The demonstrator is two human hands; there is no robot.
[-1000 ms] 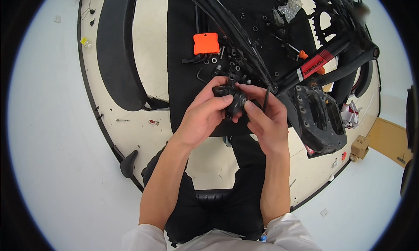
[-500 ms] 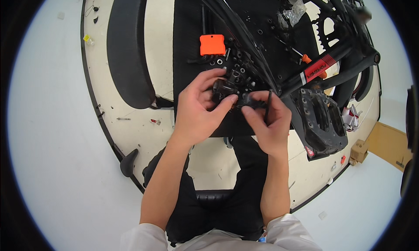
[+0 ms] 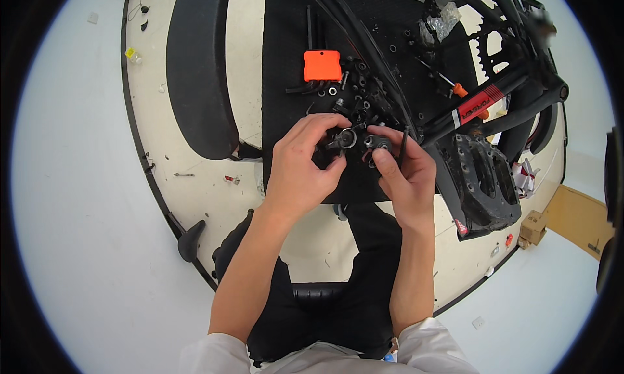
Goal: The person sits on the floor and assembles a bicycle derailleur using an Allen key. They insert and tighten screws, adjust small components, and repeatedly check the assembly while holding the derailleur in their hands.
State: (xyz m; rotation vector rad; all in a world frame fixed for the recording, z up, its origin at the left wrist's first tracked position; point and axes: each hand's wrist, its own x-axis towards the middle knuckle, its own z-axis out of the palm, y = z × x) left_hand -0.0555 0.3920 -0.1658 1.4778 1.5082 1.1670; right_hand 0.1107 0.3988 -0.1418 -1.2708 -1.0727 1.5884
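My left hand curls round a black cylindrical part with a round, light-rimmed open end turned up. Just to its right, my right hand pinches a small black ribbed part between thumb and fingers. A thin dark rod also sticks up from the right hand's fingers. The two parts are held a small gap apart. Beyond the hands, an orange holder with dark hex keys lies among several loose bolts, spacers and a pale washer. My fingers partly cover both held parts.
Black fabric lies under the parts. A black bicycle frame with a red panel crosses from upper middle to right, with a chainring. A black pedal, an orange-handled screwdriver and a padded armrest flank the work.
The two parts, close together before, have moved apart. The left one has turned so its round open end shows, and the right one is now more visible. The view has shifted slightly.
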